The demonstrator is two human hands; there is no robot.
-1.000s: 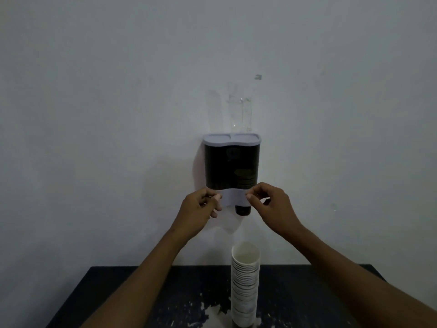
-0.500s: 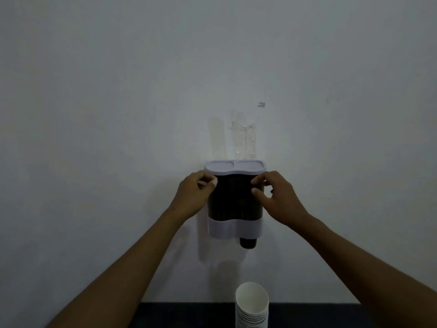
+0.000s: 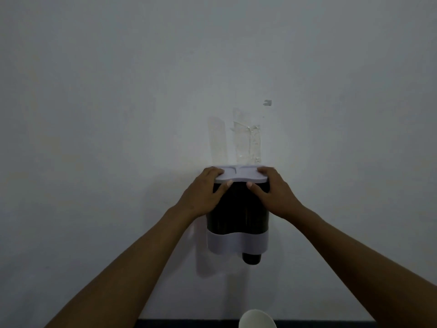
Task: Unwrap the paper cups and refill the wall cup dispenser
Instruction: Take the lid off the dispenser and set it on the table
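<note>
Your fingers (image 3: 216,172) on the left hand (image 3: 201,197) curl over the top of the lid (image 3: 241,177), thumb tucked under its front edge; your right hand (image 3: 275,195) mirrors this, fingers on top, thumb below; both pinch the lid, neither holds a cup. The lid sits on the wall cup dispenser (image 3: 237,216), flat or barely raised, cannot tell which; dispenser is fixed to the wall (image 3: 118,114), dark body, pale band low down, one dark cup end poking out beneath. Strips of clear tape (image 3: 247,143) on the wall just above. The rim of the stacked paper cups (image 3: 257,319) shows at the bottom edge, on the dark bench (image 3: 165,324), well below the dispenser.

Progress, judged: cups look bare, so unwrapping appears done; refill not yet started; lid must come off, then the stack goes in from above, then the lid goes on again.
</note>
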